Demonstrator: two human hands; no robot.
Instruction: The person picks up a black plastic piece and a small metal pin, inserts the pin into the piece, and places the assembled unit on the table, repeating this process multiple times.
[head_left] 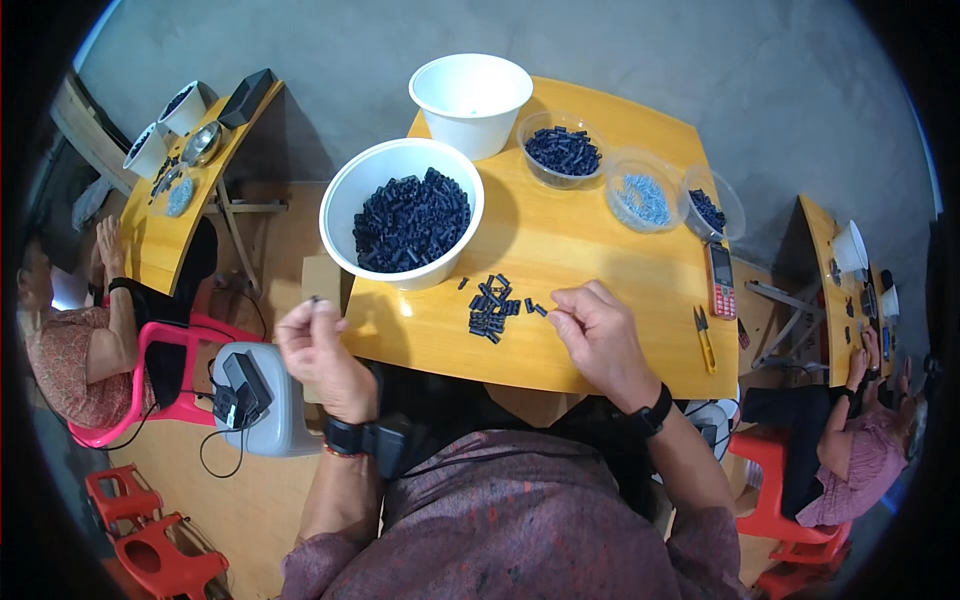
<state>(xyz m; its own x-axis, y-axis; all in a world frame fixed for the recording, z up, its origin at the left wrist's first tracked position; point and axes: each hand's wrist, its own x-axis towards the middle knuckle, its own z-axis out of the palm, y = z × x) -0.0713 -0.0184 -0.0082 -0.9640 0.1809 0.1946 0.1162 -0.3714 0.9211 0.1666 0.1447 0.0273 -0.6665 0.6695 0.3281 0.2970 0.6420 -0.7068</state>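
Left hand (318, 345) is off the surface's (600, 250) edge, fingers pinched shut on one small black piece (314, 299). Right hand (595, 325) is curled narrow beside the loose pile of black pieces (492, 305); can't tell if it holds anything. I'd keep that pinch firm and pull pieces singly.

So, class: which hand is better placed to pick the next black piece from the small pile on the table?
Probably the right hand: it rests beside the pile of black pieces, while the left hand is raised off the table's edge.
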